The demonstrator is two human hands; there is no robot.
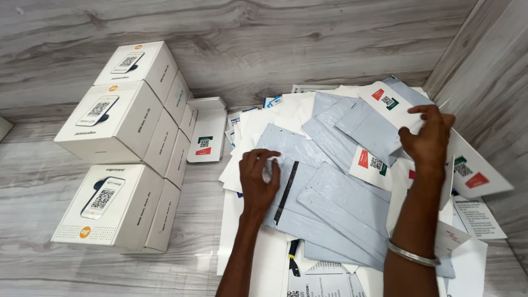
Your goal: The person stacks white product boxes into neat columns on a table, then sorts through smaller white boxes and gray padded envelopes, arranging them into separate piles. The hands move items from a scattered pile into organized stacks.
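Observation:
My left hand (258, 177) rests on a pale blue-grey mailer bag (308, 159), fingers curled and pinching its edge beside a black adhesive strip (286, 192). My right hand (428, 137) grips the edge of a white card with red and green marks (388, 104) and the blue-grey mailer (368, 129) beneath it, lifted off the pile. A silver bangle (412, 254) circles my right wrist. Several more grey mailers (341, 214) and white printed cards (371, 164) lie fanned under both hands.
Several white product boxes (118, 124) are stacked at the left, another box (107, 206) in front. A white stand card (208, 132) leans next to them. Grey wood-look walls close the back and right side. Printed sheets (478, 217) lie at the right.

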